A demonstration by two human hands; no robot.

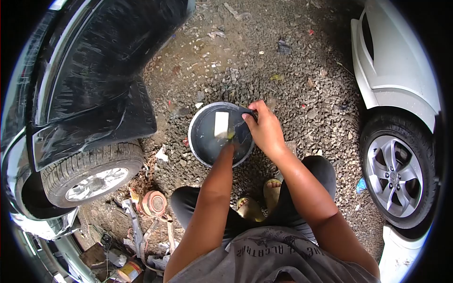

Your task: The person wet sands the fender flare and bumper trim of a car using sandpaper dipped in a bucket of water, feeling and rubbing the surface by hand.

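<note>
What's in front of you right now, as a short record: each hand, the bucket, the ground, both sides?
Left hand: dipped into the bucket; grip hidden
Right hand: at the bucket's rim, pinching a thin dark piece
Bucket contents: dark liquid; pale rectangular patch, object or reflection unclear
Ground: gravel
Person's left: dark vehicle, reddish round item
Person's right: white car

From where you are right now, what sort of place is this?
Probably a rough car-repair yard: scuffed dark bodywork on one side, a pale car on the other, and scrap littering the ground.
</note>
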